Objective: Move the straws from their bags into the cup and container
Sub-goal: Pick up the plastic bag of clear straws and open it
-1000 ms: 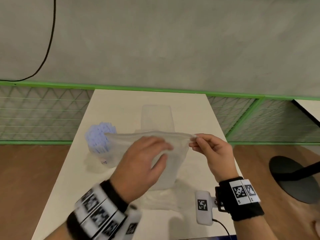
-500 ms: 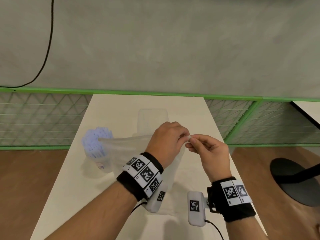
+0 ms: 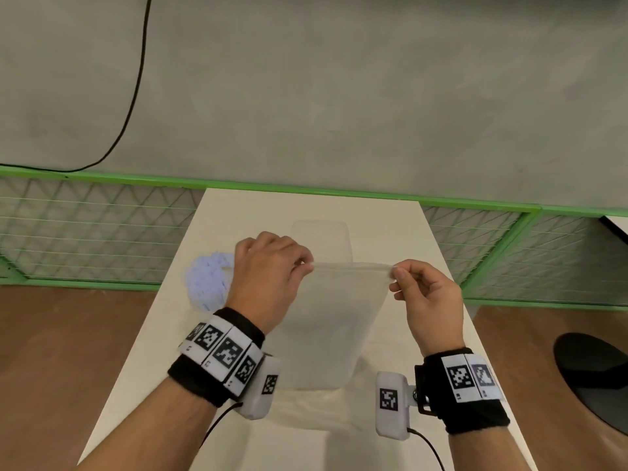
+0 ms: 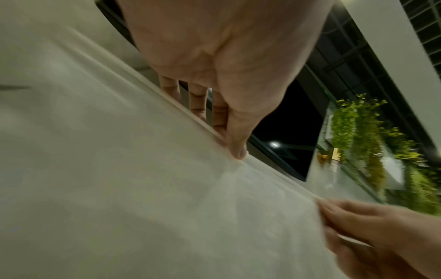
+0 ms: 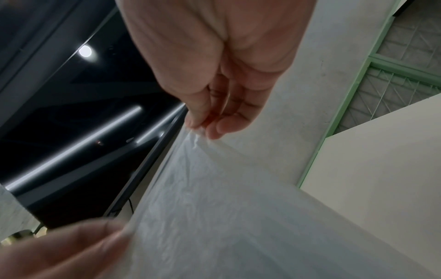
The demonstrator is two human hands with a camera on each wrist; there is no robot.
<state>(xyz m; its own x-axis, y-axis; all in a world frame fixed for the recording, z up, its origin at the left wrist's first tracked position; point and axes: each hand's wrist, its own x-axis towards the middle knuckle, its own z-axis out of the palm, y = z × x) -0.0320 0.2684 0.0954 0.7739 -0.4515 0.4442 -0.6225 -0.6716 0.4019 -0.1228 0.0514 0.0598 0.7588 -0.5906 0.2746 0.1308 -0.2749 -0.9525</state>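
While both pinch its top edge, the bag [image 3: 334, 321] hangs between left hand [image 3: 268, 277] and right hand [image 3: 428, 300].

No readable text; the wristbands [image 3: 226, 351] carry only coded squares, print perhaps too small.

The left hand [image 4: 229, 79] pinches the top edge of the translucent bag [image 4: 143, 198]; the right hand [image 4: 381, 236] pinches its far corner, edge taut.
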